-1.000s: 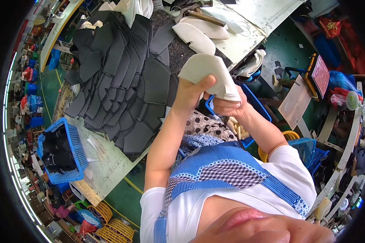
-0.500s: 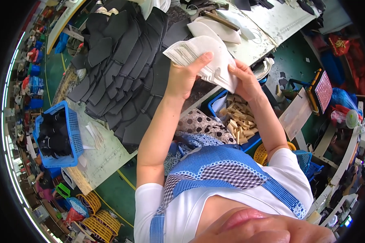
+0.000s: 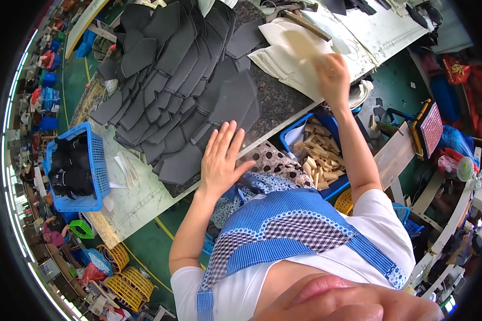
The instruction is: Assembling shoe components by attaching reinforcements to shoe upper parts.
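Note:
My left hand point(image 3: 222, 160) lies flat with its fingers apart, its tips at the near edge of a heap of dark grey cut sheet pieces point(image 3: 160, 91). On the right, my right hand point(image 3: 332, 80) grips one end of a flat beige strip point(image 3: 301, 45), smeared by motion. Below that strip, a stack of white cut pieces point(image 3: 281, 67) rests on the dark speckled slab point(image 3: 276, 107). A hammer point(image 3: 308, 25) with a wooden handle lies just beyond, over more white pieces.
A blue crate point(image 3: 334, 187) of curled beige scraps point(image 3: 324, 155) stands below the table edge, near my right forearm. To the left, a blue basket point(image 3: 99, 166) holds black pieces. Yellow baskets point(image 3: 126, 289) sit on the green floor. A tilted board point(image 3: 396, 150) stands at right.
The white stack, held in both hands before, now lies on the slab. My left hand has come down to the dark pieces. My right hand has moved up with a beige strip.

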A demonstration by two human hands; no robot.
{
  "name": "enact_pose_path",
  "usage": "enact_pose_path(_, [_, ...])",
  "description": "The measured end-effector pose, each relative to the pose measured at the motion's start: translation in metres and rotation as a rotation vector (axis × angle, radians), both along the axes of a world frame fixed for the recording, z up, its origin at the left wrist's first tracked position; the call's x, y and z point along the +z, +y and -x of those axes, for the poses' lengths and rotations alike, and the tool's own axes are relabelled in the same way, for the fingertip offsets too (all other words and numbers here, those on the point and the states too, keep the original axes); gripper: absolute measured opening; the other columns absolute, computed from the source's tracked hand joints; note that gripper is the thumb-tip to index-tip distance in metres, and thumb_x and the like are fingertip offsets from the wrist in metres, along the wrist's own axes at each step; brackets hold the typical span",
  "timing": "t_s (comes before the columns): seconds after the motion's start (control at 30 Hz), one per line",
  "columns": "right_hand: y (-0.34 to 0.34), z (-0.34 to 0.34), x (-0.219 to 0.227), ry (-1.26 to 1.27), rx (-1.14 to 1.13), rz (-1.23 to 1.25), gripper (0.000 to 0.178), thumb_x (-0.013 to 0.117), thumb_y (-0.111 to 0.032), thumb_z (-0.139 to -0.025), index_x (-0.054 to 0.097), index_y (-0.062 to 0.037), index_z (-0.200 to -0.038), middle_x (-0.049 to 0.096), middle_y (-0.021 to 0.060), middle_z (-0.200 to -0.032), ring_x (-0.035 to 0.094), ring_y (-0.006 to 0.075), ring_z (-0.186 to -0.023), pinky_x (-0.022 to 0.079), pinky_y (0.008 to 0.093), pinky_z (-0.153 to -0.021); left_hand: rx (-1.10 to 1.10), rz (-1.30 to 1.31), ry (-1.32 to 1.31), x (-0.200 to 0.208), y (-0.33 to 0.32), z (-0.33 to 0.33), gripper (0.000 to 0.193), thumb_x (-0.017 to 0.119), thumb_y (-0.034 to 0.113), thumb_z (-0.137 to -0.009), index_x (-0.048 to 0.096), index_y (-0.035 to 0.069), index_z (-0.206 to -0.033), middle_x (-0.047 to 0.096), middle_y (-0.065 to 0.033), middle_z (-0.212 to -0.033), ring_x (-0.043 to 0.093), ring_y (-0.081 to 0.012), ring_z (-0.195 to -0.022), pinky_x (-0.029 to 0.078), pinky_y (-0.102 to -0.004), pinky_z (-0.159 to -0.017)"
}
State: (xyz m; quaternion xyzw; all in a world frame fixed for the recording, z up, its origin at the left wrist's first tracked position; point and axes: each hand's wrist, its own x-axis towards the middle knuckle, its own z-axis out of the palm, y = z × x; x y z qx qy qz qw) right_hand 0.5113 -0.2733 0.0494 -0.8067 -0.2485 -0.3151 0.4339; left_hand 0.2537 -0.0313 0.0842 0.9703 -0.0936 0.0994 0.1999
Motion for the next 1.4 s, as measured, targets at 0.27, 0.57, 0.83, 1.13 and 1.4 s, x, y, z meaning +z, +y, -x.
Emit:
enact_pose_path(0.27, [0.042, 0.109, 0.081, 0.624, 0.882, 0.122, 0.024, 0.060, -0.020, -0.098, 0.067, 0.0032, -0.094, 0.067, 0.0090, -0.081, 0.062, 0.0153, -0.080, 0.050, 0.0333, -0.068, 0.336, 1.400, 0.191, 0.071, 0.002, -0.032, 0.025, 0.072, 0.011, -0.089, 0.063, -0.002, -0.108, 0.068, -0.0073, -0.094, 0.067, -0.0136, -0.089, 0.058, -0.0241, -0.068])
enact_pose_path(0.57, [0.085, 0.108, 0.091, 1.290, 1.034, -0.152, 0.017, 0.065, -0.014, -0.095, 0.067, 0.0015, -0.103, 0.067, 0.0010, -0.087, 0.061, 0.0067, -0.080, 0.051, 0.0231, -0.072, 0.308, 1.380, 0.215, 0.055, 0.008, -0.022, 0.016, 0.069, 0.016, -0.093, 0.064, 0.002, -0.097, 0.067, -0.0009, -0.087, 0.063, -0.0057, -0.078, 0.055, -0.0231, -0.068])
enact_pose_path(0.83, [0.085, 0.111, 0.122, 1.255, 1.079, -0.013, 0.012, 0.065, -0.005, -0.089, 0.068, 0.0052, -0.095, 0.069, 0.0050, -0.083, 0.064, 0.0081, -0.074, 0.052, 0.0229, -0.069, 0.137, 1.378, 0.312, 0.057, 0.022, -0.015, 0.016, 0.069, 0.017, -0.093, 0.061, 0.003, -0.096, 0.068, -0.0024, -0.090, 0.066, -0.0092, -0.083, 0.057, -0.0256, -0.071])
enact_pose_path(1.13, [0.082, 0.127, 0.143, 1.223, 1.276, 0.306, 0.012, 0.059, -0.007, -0.082, 0.065, 0.0027, -0.080, 0.063, 0.0027, -0.064, 0.061, 0.0076, -0.057, 0.048, 0.0219, -0.052, -0.171, 1.561, 0.597, 0.076, 0.027, 0.000, 0.041, 0.077, 0.013, -0.085, 0.056, 0.007, -0.119, 0.064, -0.0031, -0.102, 0.064, -0.0101, -0.085, 0.054, -0.0236, -0.069])
enact_pose_path(1.4, [0.077, 0.142, 0.089, 1.457, 1.193, -0.466, 0.013, 0.055, -0.011, -0.079, 0.064, -0.0020, -0.079, 0.061, 0.0036, -0.062, 0.056, 0.0102, -0.048, 0.044, 0.0219, -0.046, -0.410, 0.167, -0.513, 0.109, 0.024, -0.020, 0.019, 0.075, 0.007, -0.068, 0.065, 0.010, -0.084, 0.062, -0.0024, -0.111, 0.061, -0.0221, -0.099, 0.050, -0.0345, -0.083])
